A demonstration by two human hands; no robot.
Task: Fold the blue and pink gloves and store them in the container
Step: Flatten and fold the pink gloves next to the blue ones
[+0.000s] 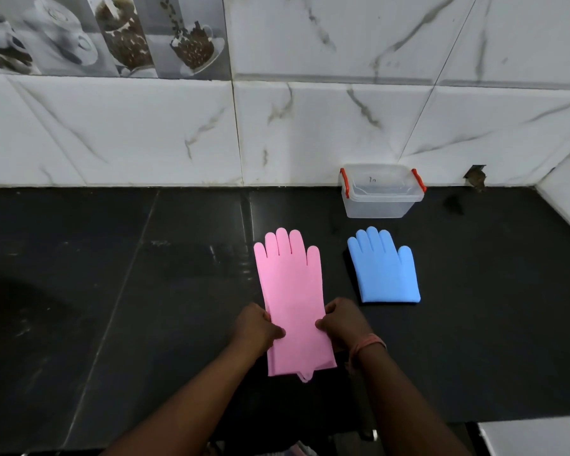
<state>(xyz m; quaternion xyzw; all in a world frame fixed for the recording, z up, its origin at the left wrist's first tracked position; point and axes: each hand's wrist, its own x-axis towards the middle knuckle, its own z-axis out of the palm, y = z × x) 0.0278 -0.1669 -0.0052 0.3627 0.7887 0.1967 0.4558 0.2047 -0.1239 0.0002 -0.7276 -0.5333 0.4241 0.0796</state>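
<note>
A pink glove lies flat and full length on the black counter, fingers pointing to the wall. My left hand pinches its left edge near the cuff, and my right hand pinches the right edge at the same height. To the right lies a blue glove, folded in half with its fingers toward the wall. Behind the blue glove stands a clear plastic container with red clips, its lid on, close to the wall.
The black counter runs left to a dark shadowed area. A white marble-tiled wall stands behind it, with a side wall at the far right. The counter's front edge lies just below my forearms.
</note>
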